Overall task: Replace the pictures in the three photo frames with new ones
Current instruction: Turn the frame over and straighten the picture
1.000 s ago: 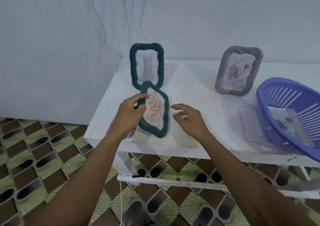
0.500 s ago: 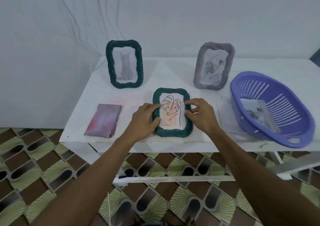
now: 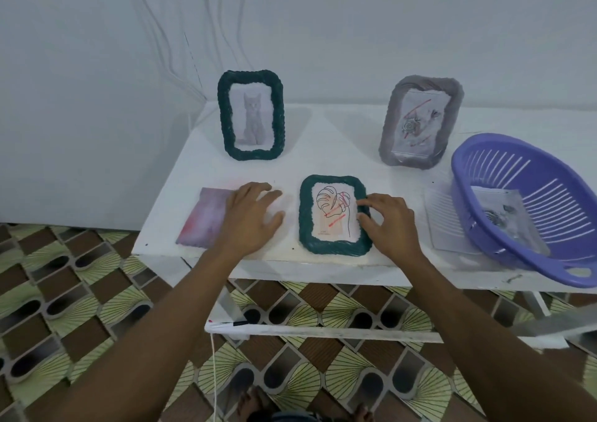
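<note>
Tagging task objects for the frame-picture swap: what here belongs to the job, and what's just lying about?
Job: leaf frame, flat, right hand on its rim; cat frame; grey frame; basket holding a picture.
Lying about: pink pad, left hand partly over it; cables on the wall; pen on the lower rail; sheet beside the basket (purpose unclear).

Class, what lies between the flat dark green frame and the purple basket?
Head view: the right hand on the flat green frame's edge, then a white ribbed sheet by the purple basket.

Pink cloth point(image 3: 206, 218) on white table point(image 3: 329, 150)
</note>
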The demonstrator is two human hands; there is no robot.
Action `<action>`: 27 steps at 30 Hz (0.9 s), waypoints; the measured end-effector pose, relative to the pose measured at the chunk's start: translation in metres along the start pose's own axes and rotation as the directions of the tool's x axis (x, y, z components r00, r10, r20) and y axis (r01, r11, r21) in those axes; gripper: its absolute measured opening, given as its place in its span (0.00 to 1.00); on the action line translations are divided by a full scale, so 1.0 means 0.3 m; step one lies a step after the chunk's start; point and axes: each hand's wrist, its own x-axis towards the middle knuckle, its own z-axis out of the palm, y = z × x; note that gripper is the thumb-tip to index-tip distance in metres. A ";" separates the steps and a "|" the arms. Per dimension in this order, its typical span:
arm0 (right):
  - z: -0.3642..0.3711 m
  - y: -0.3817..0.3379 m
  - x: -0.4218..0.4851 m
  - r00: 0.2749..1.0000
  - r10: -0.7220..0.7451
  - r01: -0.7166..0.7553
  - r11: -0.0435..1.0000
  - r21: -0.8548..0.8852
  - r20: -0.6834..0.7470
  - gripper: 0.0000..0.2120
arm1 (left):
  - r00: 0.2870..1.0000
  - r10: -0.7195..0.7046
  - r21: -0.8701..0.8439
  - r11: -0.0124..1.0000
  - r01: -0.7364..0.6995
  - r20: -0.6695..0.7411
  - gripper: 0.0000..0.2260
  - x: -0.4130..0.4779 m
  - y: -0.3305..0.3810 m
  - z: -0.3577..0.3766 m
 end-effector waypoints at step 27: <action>0.009 0.012 -0.002 0.999 -0.027 0.027 1.000 0.005 -0.032 0.13 | 0.984 0.172 -0.234 0.959 -0.160 0.033 0.18 0.179 0.181 0.102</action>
